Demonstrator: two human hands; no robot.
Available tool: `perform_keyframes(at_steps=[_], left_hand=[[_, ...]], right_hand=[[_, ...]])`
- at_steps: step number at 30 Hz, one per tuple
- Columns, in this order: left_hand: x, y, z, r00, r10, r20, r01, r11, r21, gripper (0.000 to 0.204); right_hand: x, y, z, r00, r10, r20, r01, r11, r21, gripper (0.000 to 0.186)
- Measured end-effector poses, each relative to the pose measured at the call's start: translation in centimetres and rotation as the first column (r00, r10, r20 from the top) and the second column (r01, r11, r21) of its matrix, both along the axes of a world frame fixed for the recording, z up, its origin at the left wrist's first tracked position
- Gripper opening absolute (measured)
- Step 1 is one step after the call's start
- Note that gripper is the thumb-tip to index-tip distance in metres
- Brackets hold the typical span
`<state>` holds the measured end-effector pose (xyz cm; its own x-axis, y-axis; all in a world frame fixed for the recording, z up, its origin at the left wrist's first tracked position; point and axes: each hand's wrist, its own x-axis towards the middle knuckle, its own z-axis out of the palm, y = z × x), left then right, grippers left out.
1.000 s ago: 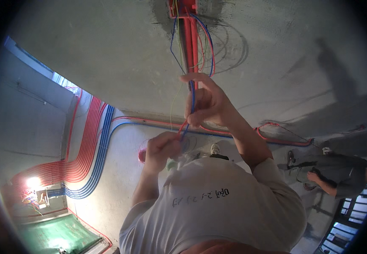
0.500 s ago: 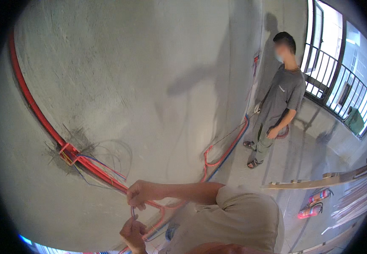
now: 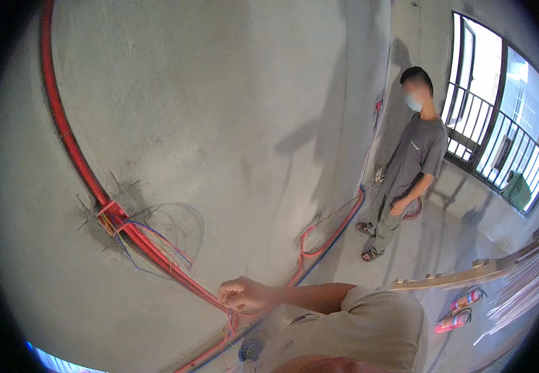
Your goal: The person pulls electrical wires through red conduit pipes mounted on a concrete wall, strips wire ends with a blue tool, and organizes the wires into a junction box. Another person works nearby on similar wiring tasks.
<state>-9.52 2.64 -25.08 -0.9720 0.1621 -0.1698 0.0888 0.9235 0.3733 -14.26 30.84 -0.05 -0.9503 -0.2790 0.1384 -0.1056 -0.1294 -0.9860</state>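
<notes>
My right hand (image 3: pixel 243 294) reaches in from the right, its fingers curled in a pinch close to the wall. Thin red and blue wires (image 3: pixel 231 321) hang just below its fingertips and seem to be held there. Behind the hand, red conduit pipes (image 3: pixel 164 264) run down the wall from a red junction box (image 3: pixel 114 216). Loose blue, red and yellow wires (image 3: pixel 157 239) trail from that box. Of my left hand nothing shows; a strip of bare skin (image 3: pixel 325 363) at the lower edge could be that arm.
A masked person (image 3: pixel 418 146) stands by the wall corner, a coil (image 3: pixel 413 209) beside one hand. Two red fire extinguishers (image 3: pixel 453 321) lie on the floor at right, near a wooden strip (image 3: pixel 456 275). A railed window (image 3: pixel 499 105) stands behind. A blue pipe (image 3: pixel 319 256) follows the wall base.
My left hand, which held a thin wire together with my right, has gone out of view. My right hand now appears further right and slightly lower. The whole view has shifted.
</notes>
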Motion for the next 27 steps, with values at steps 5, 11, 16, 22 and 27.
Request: perform_keyframes(at_steps=[5, 11, 16, 22, 27], left_hand=[[1.6, -1.9, -2.7, 0.996, 0.064, 0.067, -0.066, 0.998, 0.022, 0.026], [6.7, -5.3, -6.8, 0.971, 0.121, 0.205, -0.138, 0.988, 0.073, 0.024], [9.6, -6.6, -7.7, 0.928, 0.223, 0.299, -0.260, 0.961, 0.092, 0.022], [10.6, -5.9, -9.3, 0.897, 0.257, 0.359, -0.314, 0.943, 0.111, 0.021], [10.2, -5.4, -9.9, 0.868, 0.278, 0.412, -0.344, 0.934, 0.093, 0.020]], right_hand=[[0.1, -2.8, 1.1, 0.988, 0.022, 0.155, -0.023, 1.000, 0.004, 0.014], [-0.4, -4.4, -0.1, 0.965, -0.013, 0.262, 0.005, 0.999, 0.032, 0.007], [-1.6, -7.5, 2.2, 0.954, 0.073, 0.291, -0.089, 0.995, 0.041, 0.006], [-1.2, -8.3, 2.2, 0.940, 0.143, 0.310, -0.163, 0.986, 0.038, 0.007], [-2.3, -7.3, 1.9, 0.922, 0.134, 0.363, -0.159, 0.987, 0.039, 0.009]])
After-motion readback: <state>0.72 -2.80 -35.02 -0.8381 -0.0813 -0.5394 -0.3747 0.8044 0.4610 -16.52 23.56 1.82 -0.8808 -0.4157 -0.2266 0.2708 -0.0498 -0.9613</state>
